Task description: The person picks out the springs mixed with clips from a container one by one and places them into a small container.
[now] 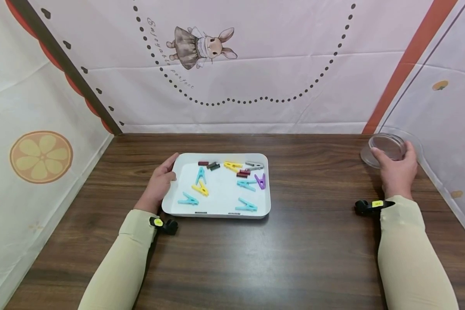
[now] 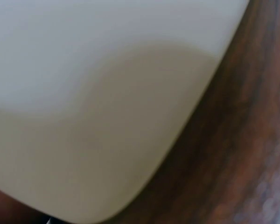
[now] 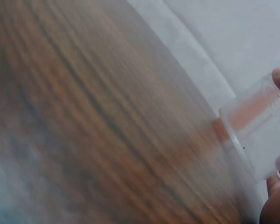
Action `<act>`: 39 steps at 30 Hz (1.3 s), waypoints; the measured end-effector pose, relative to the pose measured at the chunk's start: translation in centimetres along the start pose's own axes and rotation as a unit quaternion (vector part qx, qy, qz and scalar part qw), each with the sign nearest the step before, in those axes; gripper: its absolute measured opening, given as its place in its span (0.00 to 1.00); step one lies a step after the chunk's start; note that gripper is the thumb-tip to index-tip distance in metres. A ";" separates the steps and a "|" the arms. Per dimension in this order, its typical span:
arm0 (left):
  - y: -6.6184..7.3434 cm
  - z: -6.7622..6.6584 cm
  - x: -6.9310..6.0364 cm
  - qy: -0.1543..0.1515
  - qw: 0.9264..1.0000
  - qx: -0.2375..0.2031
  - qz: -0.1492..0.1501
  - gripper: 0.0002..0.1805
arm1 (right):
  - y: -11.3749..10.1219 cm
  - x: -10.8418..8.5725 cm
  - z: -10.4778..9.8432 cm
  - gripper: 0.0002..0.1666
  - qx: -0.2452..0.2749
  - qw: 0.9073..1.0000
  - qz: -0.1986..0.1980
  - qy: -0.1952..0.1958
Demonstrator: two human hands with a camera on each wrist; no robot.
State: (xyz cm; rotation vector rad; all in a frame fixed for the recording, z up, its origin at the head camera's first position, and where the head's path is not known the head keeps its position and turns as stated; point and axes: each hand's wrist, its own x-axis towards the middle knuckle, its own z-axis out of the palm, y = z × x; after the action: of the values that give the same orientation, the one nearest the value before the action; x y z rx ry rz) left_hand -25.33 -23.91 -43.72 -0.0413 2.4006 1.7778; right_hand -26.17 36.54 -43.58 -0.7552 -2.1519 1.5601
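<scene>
Pale glare on the tabletop (image 1: 269, 262)

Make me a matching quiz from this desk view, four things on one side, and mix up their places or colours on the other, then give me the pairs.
Things:
1. Tray
2. Jar
3. Purple clip
4. Rabbit

Places and colours:
A. Printed on the cloth
B. White, held at one edge by the left hand
C. Lying inside, near the right side of a shallow white container
D. Clear, held by the right hand

Pairs: 1-B, 2-D, 3-C, 4-A
</scene>
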 end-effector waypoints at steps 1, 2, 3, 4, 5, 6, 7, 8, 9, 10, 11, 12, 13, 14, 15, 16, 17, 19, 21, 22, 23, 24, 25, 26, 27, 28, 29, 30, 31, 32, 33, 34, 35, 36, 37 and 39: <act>0.3 0.0 -0.1 -0.001 1.000 -0.002 -0.003 0.38 | 0.0 0.0 0.0 0.54 0.000 1.000 -0.004 -0.001; 0.6 0.1 -0.3 -0.002 1.000 -0.006 -0.004 0.38 | 0.0 0.0 0.0 0.53 0.002 1.000 -0.007 -0.002; 0.9 0.2 -0.4 -0.003 1.000 -0.006 -0.005 0.38 | -0.1 -0.1 0.0 0.53 0.004 1.000 -0.011 -0.004; 1.2 0.3 -0.5 -0.004 1.000 -0.007 -0.007 0.38 | -0.1 -0.1 0.0 0.53 0.007 1.000 -0.013 -0.006; 1.5 0.3 -0.7 -0.004 1.000 -0.007 -0.007 0.38 | -0.1 -0.2 0.0 0.52 0.009 1.000 -0.015 -0.008; 1.7 0.4 -0.7 -0.004 1.000 -0.008 -0.008 0.38 | -0.2 -0.2 0.0 0.52 0.011 1.000 -0.015 -0.011; 1.8 0.4 -0.8 -0.004 1.000 -0.010 -0.007 0.38 | -0.2 -0.2 0.0 0.52 0.011 1.000 -0.016 -0.013; 1.8 0.4 -0.8 -0.004 1.000 -0.011 -0.006 0.38 | -0.2 -0.3 0.0 0.51 0.012 1.000 -0.016 -0.014; 1.7 0.4 -0.7 -0.004 1.000 -0.011 -0.006 0.38 | -0.2 -0.3 0.0 0.51 0.011 1.000 -0.016 -0.015; 1.5 0.4 -0.6 -0.004 1.000 -0.011 -0.006 0.38 | -0.2 -0.3 0.1 0.51 0.010 1.000 -0.016 -0.016; 1.3 0.3 -0.5 -0.004 1.000 -0.011 -0.004 0.38 | -0.3 -0.3 0.1 0.51 0.007 1.000 -0.017 -0.016; 1.0 0.3 -0.3 -0.003 1.000 -0.012 -0.002 0.38 | -0.3 -0.3 0.1 0.51 0.007 1.000 -0.017 -0.018; 0.7 0.2 -0.1 -0.003 1.000 -0.011 0.000 0.38 | -0.3 -0.3 0.1 0.51 0.007 1.000 -0.018 -0.019; 0.5 0.2 0.1 -0.002 1.000 -0.009 0.002 0.38 | -0.3 -0.3 0.2 0.51 0.007 1.000 -0.017 -0.020; 0.2 0.1 0.3 -0.001 1.000 -0.008 0.005 0.38 | -0.4 -0.3 0.2 0.51 0.007 1.000 -0.017 -0.021; 0.0 0.1 0.4 0.000 1.000 -0.006 0.009 0.38 | -0.4 -0.3 0.2 0.51 0.008 1.000 -0.018 -0.023; -0.2 0.1 0.5 0.001 1.000 -0.006 0.012 0.39 | -0.4 -0.3 0.3 0.51 0.009 0.999 -0.019 -0.024; -0.4 0.0 0.6 0.003 1.000 -0.005 0.017 0.39 | -0.5 -0.4 0.3 0.51 0.013 0.999 -0.019 -0.027; -0.5 0.0 0.7 0.003 1.000 -0.004 0.020 0.39 | -0.6 -0.4 0.4 0.51 0.018 0.999 -0.019 -0.027; -0.5 0.0 0.7 0.003 1.000 -0.004 0.021 0.39 | -0.6 -0.5 0.4 0.51 0.021 0.999 -0.020 -0.027; -0.5 0.0 0.7 0.003 1.000 -0.004 0.021 0.39 | -0.7 -0.5 0.4 0.51 0.024 0.999 -0.020 -0.027; -0.6 0.0 0.7 0.003 1.000 -0.004 0.022 0.39 | -0.7 -0.5 0.5 0.51 0.026 0.999 -0.020 -0.028; -0.6 0.0 0.7 0.002 1.000 -0.005 0.022 0.39 | -0.7 -0.5 0.5 0.51 0.028 0.999 -0.020 -0.028; -0.6 0.0 0.7 0.002 1.000 -0.006 0.022 0.39 | -0.8 -0.6 0.5 0.51 0.031 0.999 -0.021 -0.029; -0.6 0.0 0.7 0.002 1.000 -0.007 0.022 0.39 | -0.7 -0.6 0.6 0.51 0.030 0.999 -0.023 -0.031; -0.6 0.0 0.7 0.002 1.000 -0.008 0.022 0.39 | -0.7 -0.7 0.6 0.51 0.028 0.999 -0.024 -0.034; -0.6 0.0 0.7 0.002 1.000 -0.009 0.021 0.39 | -0.7 -0.7 0.6 0.52 0.022 0.999 -0.024 -0.038; -0.5 0.0 0.6 0.002 1.000 -0.008 0.018 0.39 | -0.7 -0.8 0.7 0.52 0.020 0.999 -0.022 -0.044; -0.5 0.0 0.5 0.002 1.000 -0.008 0.015 0.39 | -0.6 -0.9 0.7 0.53 0.016 0.998 -0.021 -0.049; -0.5 0.0 0.5 0.001 1.000 -0.008 0.015 0.40 | -0.5 -0.9 0.8 0.53 0.015 0.998 -0.020 -0.054; -0.5 -0.1 0.4 0.000 1.000 -0.008 0.014 0.40 | -0.5 -1.0 0.8 0.53 0.011 0.998 -0.020 -0.057; -0.5 -0.1 0.4 0.001 1.000 -0.008 0.011 0.39 | -0.4 -1.0 0.9 0.54 0.010 0.998 -0.020 -0.061; -0.5 -0.1 0.3 0.000 1.000 -0.007 0.011 0.39 | -0.4 -1.0 0.9 0.54 0.009 0.998 -0.020 -0.063; -0.5 -0.1 0.3 -0.001 1.000 -0.006 0.011 0.39 | -0.4 -1.1 0.9 0.54 0.011 0.998 -0.020 -0.064; -0.6 -0.1 0.2 -0.001 1.000 -0.007 0.014 0.39 | -0.4 -1.1 1.0 0.54 0.010 0.998 -0.022 -0.064; -0.6 -0.1 0.2 -0.001 1.000 -0.007 0.017 0.39 | -0.4 -1.0 1.0 0.54 0.009 0.998 -0.024 -0.065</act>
State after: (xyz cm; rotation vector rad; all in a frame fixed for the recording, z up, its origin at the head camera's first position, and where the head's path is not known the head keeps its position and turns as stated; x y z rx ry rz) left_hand -25.52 -24.16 -44.28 -0.0015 2.4019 1.8089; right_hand -26.02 35.06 -43.49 -0.6068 -2.2274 1.6414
